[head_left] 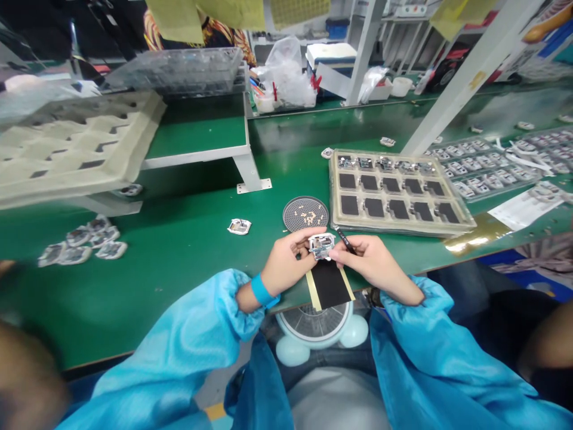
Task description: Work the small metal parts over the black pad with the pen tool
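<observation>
Green bench [192,263], white post [441,113] beyond: left hand [286,260] grips casing [321,246], right hand [370,260] black tool [344,239].

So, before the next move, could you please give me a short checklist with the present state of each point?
1. White part held by the left hand: ok, between thumb and fingers.
2. Black tool held by the right hand: ok.
3. Right hand free: not ok, the tool occupies it.
4. Small bits within view on the round dish: ok, just beyond the hands.
5. Inside of the white part in order: cannot tell, details too small.
</observation>
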The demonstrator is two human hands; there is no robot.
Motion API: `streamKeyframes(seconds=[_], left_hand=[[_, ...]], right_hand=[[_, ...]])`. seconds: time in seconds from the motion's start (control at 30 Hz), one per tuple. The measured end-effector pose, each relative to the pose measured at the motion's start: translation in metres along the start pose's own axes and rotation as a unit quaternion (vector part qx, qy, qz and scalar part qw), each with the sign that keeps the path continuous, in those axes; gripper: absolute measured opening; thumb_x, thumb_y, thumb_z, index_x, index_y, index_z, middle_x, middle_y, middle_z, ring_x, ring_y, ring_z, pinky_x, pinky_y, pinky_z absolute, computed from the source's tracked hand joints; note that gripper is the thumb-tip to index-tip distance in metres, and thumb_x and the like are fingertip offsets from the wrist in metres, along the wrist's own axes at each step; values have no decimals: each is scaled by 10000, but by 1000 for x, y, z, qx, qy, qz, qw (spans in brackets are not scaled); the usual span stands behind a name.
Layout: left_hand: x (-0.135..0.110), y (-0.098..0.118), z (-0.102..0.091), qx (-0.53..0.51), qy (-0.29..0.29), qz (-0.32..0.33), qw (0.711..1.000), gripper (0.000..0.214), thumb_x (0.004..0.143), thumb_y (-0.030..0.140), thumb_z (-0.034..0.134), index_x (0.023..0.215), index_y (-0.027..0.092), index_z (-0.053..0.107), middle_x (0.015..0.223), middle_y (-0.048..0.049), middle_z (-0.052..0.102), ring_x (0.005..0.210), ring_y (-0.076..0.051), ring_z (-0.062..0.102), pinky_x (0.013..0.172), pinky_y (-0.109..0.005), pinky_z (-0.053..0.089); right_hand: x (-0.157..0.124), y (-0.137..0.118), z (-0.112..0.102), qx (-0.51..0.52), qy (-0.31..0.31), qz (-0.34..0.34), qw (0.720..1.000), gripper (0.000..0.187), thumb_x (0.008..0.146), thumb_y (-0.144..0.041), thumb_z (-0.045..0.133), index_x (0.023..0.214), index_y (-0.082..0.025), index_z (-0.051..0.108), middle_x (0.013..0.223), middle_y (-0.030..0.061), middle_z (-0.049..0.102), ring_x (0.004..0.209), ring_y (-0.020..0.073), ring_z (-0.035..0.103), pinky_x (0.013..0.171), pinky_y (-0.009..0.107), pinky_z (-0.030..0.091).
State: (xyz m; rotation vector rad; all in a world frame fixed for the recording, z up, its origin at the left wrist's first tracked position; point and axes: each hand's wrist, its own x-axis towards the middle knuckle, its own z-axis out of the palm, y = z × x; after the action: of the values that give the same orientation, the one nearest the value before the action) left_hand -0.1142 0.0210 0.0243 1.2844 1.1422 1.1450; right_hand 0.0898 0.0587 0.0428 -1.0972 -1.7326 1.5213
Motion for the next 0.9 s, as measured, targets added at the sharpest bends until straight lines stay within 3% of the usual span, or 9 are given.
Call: streamKeyframes(seconds=[0.17,0.33,0.9], left_hand=[[-3,1,0,50,0,13,999,507,803,192,727,1309,169,691,988,-72,756,761,-166,666,678,-271,526],[-4,-3,1,57,2,20,998,520,806,202,742,1323,173,689,882,-49,727,627,-116,551,596,-243,451],[-4,-4,2,63,18,41,997,504,795,187,744,1297,155,707,915,-65,737,577,-85,484,568,-228,447]], right_hand=[[3,6,-1,-13,14,3,1000,347,840,-503,745,709,-184,707,684,8,698,661,156,608,675,292,445],[1,5,-3,-15,31,12,999,367,836,-492,744,664,-178,667,672,-2,666,639,135,560,653,278,406],[2,6,2,-9,49,12,999,355,833,-468,745,654,-172,667,667,4,662,673,145,571,679,282,403]])
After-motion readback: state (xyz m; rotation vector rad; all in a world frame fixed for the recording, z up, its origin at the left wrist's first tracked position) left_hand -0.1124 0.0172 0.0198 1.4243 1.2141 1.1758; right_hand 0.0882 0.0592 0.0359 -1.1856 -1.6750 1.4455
